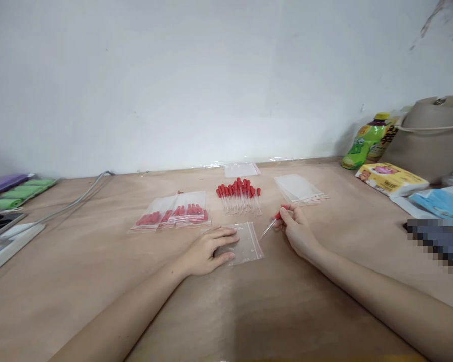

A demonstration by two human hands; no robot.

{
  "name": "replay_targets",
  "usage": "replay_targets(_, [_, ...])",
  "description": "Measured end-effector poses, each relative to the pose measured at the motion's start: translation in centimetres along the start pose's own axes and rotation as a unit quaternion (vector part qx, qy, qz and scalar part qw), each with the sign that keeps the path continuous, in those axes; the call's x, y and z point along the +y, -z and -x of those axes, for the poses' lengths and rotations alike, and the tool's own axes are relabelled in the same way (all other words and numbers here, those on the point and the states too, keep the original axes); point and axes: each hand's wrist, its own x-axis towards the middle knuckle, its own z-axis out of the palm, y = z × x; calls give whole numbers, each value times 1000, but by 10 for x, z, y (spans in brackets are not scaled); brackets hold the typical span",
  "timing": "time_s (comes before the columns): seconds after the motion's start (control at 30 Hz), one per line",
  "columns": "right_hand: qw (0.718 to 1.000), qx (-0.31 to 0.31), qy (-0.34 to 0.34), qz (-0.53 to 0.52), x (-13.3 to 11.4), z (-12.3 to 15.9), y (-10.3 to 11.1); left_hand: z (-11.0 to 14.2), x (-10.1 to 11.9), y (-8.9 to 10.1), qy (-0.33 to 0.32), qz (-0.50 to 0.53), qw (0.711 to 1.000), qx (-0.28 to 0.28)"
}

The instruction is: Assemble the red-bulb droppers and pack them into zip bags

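Note:
My left hand [213,250] lies flat with its fingers spread over the left part of a clear zip bag [245,246]. Pinched in my right hand [294,227] is a glass dropper [269,228] by its red bulb, the thin tip slanting down to the bag's zip edge at the right. Behind the bag lies a heap of red-bulbed droppers [239,190], tubes pointing toward me. Left of the heap are stacked zip bags [173,211] with droppers inside. A pile of flat clear bags [298,188] rests to the right of the heap.
Another flat bag [242,170] lies by the wall. At the right stand a green bottle [366,141], a yellow tissue pack [390,178], a beige bag [430,136] and a blue mask [443,203]. On the left are a grey cable [83,196] and green rolls [26,193].

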Motion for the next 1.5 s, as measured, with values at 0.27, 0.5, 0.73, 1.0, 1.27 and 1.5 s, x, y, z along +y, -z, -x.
replay_targets(0.27, [982,-164,-90,2,-8,8,2,-5,4,1,6,-3,1000,9])
replay_targets(0.5, [905,-357,-6,230,-19,0,11,-6,7,1,1,6,1000,15])
replay_targets(0.73, [905,-399,47,138,-14,0,1,-6,6,0,3,0,1000,16])
replay_targets(1.0, [870,-485,-37,86,-14,6,-4,-6,6,-1,13,-7,1000,19])
replay_targets(1.27, [891,-447,-27,75,-11,9,-5,-6,9,-1,27,-4,998,55])
replay_targets(1.5, [908,-407,-25,100,-9,10,-11,-6,6,2,28,20,999,40])
